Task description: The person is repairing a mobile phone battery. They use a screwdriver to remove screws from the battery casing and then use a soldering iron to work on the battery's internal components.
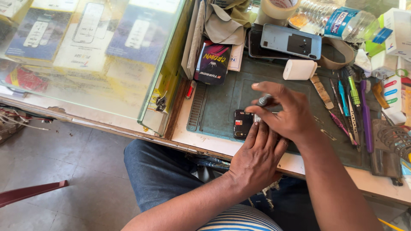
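A small black phone (242, 123) with its back off lies on the dark green work mat (222, 96). My left hand (257, 158) rests flat over the phone's right part, fingers pressing it down. My right hand (284, 111) hovers just above it, pinching a small grey-handled screwdriver (264, 100) whose tip points down at the phone. Most of the phone is hidden beneath both hands.
Several tweezers and screwdrivers (349, 100) lie on the mat's right side. Behind are a white earbud case (299, 69), a blue phone (291, 40), a tape roll (278, 8) and a plastic bottle (338, 19). A glass display case (94, 51) stands to the left.
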